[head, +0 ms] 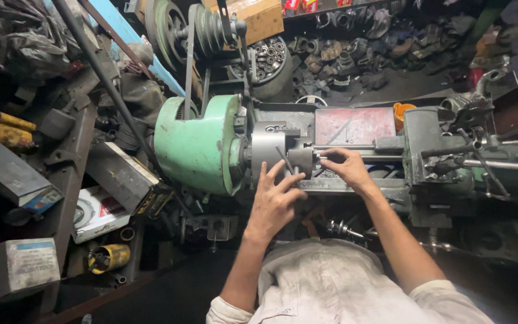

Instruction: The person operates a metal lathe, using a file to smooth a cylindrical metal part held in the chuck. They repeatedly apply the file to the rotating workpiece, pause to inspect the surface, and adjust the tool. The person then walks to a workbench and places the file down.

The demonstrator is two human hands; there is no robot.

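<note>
Chuck [269, 150] of the green lathe [199, 144] holds a short round workpiece [301, 159] at its jaws. Left hand [274, 201] rests open, fingers spread against the chuck; right hand [344, 167] pinches the workpiece's end

The left hand [274, 201] covers the lower front of the chuck [269, 150], so what its fingertips touch there cannot be told. Just right of it, the right hand [346, 168] hides the end of the round part [301, 159], and its grip cannot be read. Both elbows run off the bottom edge. The heap of parts [355, 51] far above both hands is too dark to sort.
</note>
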